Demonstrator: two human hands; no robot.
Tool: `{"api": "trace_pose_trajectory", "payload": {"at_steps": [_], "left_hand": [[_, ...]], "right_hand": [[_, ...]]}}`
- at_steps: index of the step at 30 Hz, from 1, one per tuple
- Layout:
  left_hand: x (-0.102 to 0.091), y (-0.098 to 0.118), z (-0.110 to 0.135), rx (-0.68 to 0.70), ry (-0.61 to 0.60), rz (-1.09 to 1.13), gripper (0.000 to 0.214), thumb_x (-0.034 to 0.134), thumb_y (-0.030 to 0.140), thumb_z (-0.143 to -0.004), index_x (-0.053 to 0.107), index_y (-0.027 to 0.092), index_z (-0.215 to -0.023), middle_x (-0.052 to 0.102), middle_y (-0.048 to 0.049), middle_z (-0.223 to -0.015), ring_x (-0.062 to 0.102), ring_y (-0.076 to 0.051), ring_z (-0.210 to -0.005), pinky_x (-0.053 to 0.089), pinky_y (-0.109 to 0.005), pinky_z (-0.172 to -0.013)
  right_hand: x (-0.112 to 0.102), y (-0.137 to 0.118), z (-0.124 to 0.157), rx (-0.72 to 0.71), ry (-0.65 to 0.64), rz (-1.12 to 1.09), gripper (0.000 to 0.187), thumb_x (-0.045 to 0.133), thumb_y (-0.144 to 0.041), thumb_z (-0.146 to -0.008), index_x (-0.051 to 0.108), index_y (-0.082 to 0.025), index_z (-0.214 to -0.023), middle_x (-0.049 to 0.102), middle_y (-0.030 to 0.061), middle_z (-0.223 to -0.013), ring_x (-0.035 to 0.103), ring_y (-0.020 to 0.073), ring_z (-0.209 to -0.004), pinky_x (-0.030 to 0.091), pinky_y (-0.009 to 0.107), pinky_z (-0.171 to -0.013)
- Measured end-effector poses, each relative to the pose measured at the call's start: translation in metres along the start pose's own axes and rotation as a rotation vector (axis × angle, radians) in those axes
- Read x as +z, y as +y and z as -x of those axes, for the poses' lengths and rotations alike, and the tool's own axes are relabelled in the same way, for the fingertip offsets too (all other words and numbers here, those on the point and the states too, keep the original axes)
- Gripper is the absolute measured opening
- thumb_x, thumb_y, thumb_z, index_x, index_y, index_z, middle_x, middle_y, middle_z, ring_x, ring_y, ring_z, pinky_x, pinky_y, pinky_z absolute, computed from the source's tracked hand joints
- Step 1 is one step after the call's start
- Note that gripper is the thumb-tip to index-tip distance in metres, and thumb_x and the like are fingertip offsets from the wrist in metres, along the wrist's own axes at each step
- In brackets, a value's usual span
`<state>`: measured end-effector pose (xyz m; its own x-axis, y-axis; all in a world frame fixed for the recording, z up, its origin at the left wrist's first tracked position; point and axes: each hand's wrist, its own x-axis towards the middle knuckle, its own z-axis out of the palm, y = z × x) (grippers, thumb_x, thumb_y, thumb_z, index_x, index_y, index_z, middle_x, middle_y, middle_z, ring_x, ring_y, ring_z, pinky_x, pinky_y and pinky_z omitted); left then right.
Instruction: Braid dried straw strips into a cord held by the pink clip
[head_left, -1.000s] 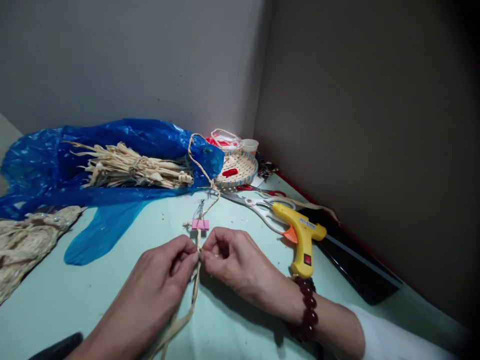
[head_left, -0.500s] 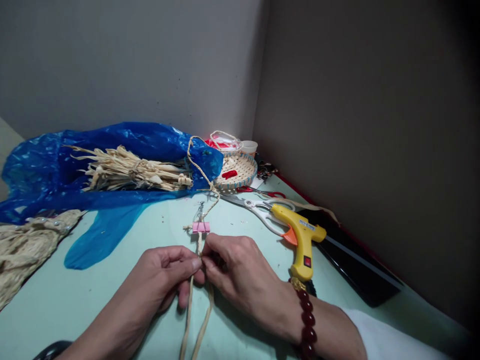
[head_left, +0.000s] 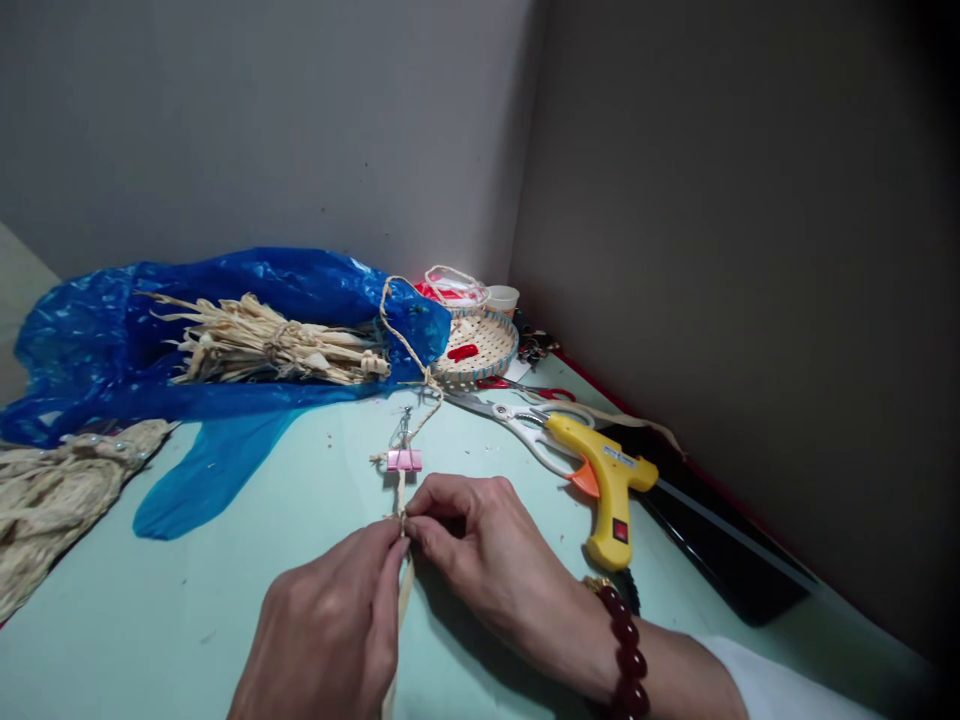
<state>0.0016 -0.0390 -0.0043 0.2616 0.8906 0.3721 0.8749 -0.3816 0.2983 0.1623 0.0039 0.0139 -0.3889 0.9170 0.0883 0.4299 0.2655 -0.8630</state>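
A pale plant-fibre cord (head_left: 401,492) runs down from a pink binder clip (head_left: 405,460) on the table. My left hand (head_left: 330,610) pinches the cord just below the clip, its back turned up and fingertips at the cord. Close against it, my right hand (head_left: 480,560) pinches the same spot between thumb and forefinger. One loose strand trails from under my fingers toward the table's front; the other is hidden behind my left hand. Above the clip the cord curves up toward the blue plastic bag (head_left: 300,265).
Dried fibre bundle (head_left: 277,340) lies in the bag. To the right are white-handled scissors (head_left: 517,412), a yellow glue gun (head_left: 611,490) and a dark flat object (head_left: 720,545). A woven basket (head_left: 484,350) stands behind; a woven fibre piece (head_left: 67,490) lies left.
My left hand has rolled over, back now upward, its fingertips closing in by my right hand and covering a strand. My right hand stays pinched at the cord.
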Motion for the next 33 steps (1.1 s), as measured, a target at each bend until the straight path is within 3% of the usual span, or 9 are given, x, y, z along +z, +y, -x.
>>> {"api": "trace_pose_trajectory", "payload": {"at_steps": [4, 10, 16, 19, 22, 25, 28, 33], "left_hand": [[0.004, -0.008, 0.006, 0.150, -0.017, -0.103, 0.025, 0.042, 0.015, -0.088, 0.056, 0.021, -0.109, 0.071, -0.0027, -0.084, 0.070, -0.020, -0.065, 0.053, -0.029, -0.054], [-0.003, -0.006, -0.007, 0.108, 0.000, -0.032, 0.022, 0.041, 0.014, -0.089, 0.057, 0.022, -0.077, 0.059, 0.0007, -0.066, 0.060, -0.016, -0.057, 0.046, -0.027, -0.053], [-0.012, 0.001, -0.016, -0.043, -0.010, 0.075, 0.015, 0.050, 0.026, -0.088, 0.060, 0.021, -0.077, 0.057, -0.0027, -0.079, 0.056, -0.017, -0.067, 0.043, -0.027, -0.062], [-0.014, 0.002, -0.020, -0.188, -0.056, 0.258, 0.015, 0.052, 0.031, -0.086, 0.057, 0.021, -0.076, 0.058, -0.0016, -0.075, 0.056, -0.016, -0.066, 0.042, -0.027, -0.060], [-0.011, 0.000, -0.026, -0.448, -0.244, 0.629, 0.014, 0.052, 0.035, -0.086, 0.051, 0.023, -0.080, 0.062, 0.0016, -0.059, 0.053, -0.013, -0.050, 0.037, -0.022, -0.047], [-0.006, -0.003, -0.029, -0.620, -0.416, 0.979, 0.017, 0.053, 0.037, -0.085, 0.044, 0.023, -0.080, 0.063, 0.0036, -0.047, 0.036, -0.006, -0.028, 0.020, -0.016, -0.033], [-0.002, -0.006, -0.029, -0.641, -0.425, 1.133, 0.020, 0.058, 0.035, -0.083, 0.042, 0.023, -0.076, 0.058, 0.0075, -0.040, 0.037, -0.005, -0.023, 0.018, -0.013, -0.029], [-0.001, -0.009, -0.027, -0.671, -0.376, 1.128, 0.017, 0.058, 0.033, -0.084, 0.047, 0.022, -0.077, 0.049, 0.0109, -0.032, 0.037, -0.005, -0.020, 0.023, -0.012, -0.027]], "right_hand": [[0.001, -0.001, 0.002, 0.010, -0.020, -0.094, 0.017, 0.051, -0.015, -0.085, 0.065, -0.018, -0.076, 0.064, 0.0001, -0.067, 0.053, 0.0110, -0.062, 0.037, 0.022, -0.060], [0.006, 0.008, -0.002, 0.130, -0.140, -0.453, 0.009, 0.056, -0.022, -0.084, 0.061, -0.016, -0.079, 0.061, 0.0004, -0.063, 0.057, 0.0118, -0.060, 0.042, 0.022, -0.059], [-0.004, 0.007, -0.010, 0.171, -0.178, -0.661, 0.024, 0.075, -0.032, -0.072, 0.061, -0.012, -0.072, 0.054, -0.0034, -0.057, 0.047, 0.0081, -0.055, 0.036, 0.020, -0.055], [-0.011, 0.003, -0.012, 0.195, -0.211, -0.705, 0.030, 0.080, -0.036, -0.066, 0.062, -0.012, -0.070, 0.053, -0.0037, -0.058, 0.045, 0.0077, -0.055, 0.034, 0.021, -0.056], [-0.015, 0.001, -0.012, 0.215, -0.234, -0.729, 0.033, 0.081, -0.038, -0.064, 0.063, -0.011, -0.071, 0.054, -0.0035, -0.059, 0.046, 0.0079, -0.056, 0.035, 0.022, -0.058], [-0.016, 0.001, -0.012, 0.221, -0.249, -0.722, 0.034, 0.080, -0.038, -0.065, 0.064, -0.010, -0.073, 0.053, -0.0035, -0.060, 0.045, 0.0078, -0.057, 0.034, 0.022, -0.058], [-0.017, 0.001, -0.013, 0.222, -0.264, -0.674, 0.032, 0.079, -0.038, -0.067, 0.064, -0.010, -0.073, 0.052, -0.0038, -0.060, 0.044, 0.0079, -0.058, 0.033, 0.022, -0.058], [-0.018, -0.001, -0.013, 0.240, -0.297, -0.622, 0.030, 0.079, -0.036, -0.067, 0.063, -0.011, -0.074, 0.056, -0.0025, -0.066, 0.045, 0.0079, -0.060, 0.034, 0.021, -0.059]]}}
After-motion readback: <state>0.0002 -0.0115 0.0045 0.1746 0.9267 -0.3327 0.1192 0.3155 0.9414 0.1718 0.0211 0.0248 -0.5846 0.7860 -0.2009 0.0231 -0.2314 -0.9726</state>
